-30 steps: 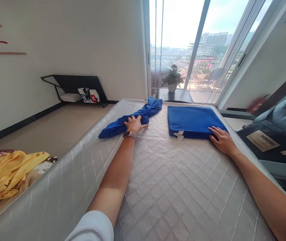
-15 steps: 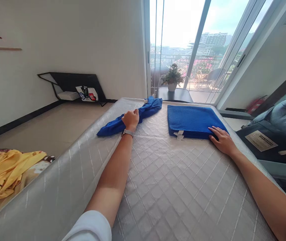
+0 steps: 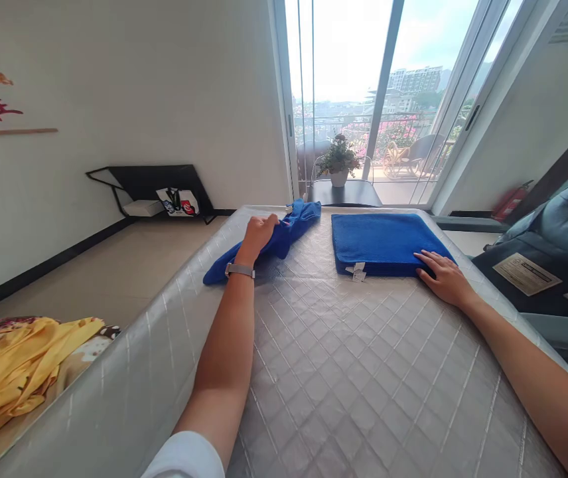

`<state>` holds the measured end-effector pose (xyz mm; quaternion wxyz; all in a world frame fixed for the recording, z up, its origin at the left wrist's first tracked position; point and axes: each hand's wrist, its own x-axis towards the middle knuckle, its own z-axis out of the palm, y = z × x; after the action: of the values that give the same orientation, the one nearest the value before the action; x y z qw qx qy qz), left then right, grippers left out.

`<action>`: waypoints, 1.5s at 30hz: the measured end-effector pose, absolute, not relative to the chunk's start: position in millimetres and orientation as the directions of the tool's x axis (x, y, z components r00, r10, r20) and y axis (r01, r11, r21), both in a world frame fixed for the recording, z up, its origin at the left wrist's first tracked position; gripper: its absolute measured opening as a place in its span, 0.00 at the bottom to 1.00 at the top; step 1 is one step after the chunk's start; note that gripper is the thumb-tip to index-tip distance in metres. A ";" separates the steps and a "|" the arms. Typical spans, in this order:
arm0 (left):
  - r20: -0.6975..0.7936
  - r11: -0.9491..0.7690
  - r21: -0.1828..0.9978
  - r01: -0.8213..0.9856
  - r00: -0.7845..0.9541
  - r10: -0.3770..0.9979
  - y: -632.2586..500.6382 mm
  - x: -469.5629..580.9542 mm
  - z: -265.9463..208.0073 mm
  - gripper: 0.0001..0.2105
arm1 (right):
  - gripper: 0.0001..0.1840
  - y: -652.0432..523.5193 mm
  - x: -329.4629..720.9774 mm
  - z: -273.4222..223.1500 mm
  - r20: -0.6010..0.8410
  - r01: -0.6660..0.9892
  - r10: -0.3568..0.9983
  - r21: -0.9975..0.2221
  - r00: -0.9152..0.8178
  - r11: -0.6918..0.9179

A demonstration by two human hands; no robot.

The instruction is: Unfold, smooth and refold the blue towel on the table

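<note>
My left hand (image 3: 260, 234) is closed on a crumpled blue towel (image 3: 300, 224) near the far left end of the surface, pinching a raised part of it. One end of this towel trails to the left below my wrist. To its right lies a neat stack of folded blue towels (image 3: 383, 238), with white tags hanging from the near left corner. My right hand (image 3: 444, 275) rests with fingers spread on the near right corner of the stack. Both lie on a silvery quilted cover (image 3: 354, 372).
A potted plant (image 3: 338, 162) stands on a dark table (image 3: 346, 193) beyond the far edge. Yellow cloth (image 3: 35, 372) lies at the lower left. A black rack (image 3: 157, 182) with a printed bag (image 3: 180, 202) is by the wall. A dark padded chair (image 3: 553, 232) borders the right side.
My left hand has shifted slightly left and lifted a fold of the crumpled towel. My right hand stays on the stack. The view has tilted up a little.
</note>
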<state>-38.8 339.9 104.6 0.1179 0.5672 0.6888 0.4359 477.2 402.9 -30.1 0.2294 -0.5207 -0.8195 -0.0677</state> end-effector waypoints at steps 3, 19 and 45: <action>0.047 -0.089 0.733 0.675 0.079 0.996 335.2 -21.8 102.3 0.22 | 0.31 402.6 476.5 -30.1 0.459 0.882 0.818 -0.137 -0.346 0.450; 0.169 0.350 0.316 0.882 -0.415 0.894 355.4 -51.5 29.7 0.19 | 0.31 400.5 474.7 -27.8 0.452 0.879 0.823 -0.153 -0.344 0.452; 0.837 -0.681 0.545 0.489 -0.372 0.402 288.1 -9.3 185.6 0.08 | 0.31 397.7 472.4 -23.6 0.434 0.877 0.834 -0.173 -0.340 0.447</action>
<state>-9.3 288.1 185.6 -0.0299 0.5596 0.3983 0.7262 472.4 397.7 -23.6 0.2362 -0.5237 -0.8172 -0.0456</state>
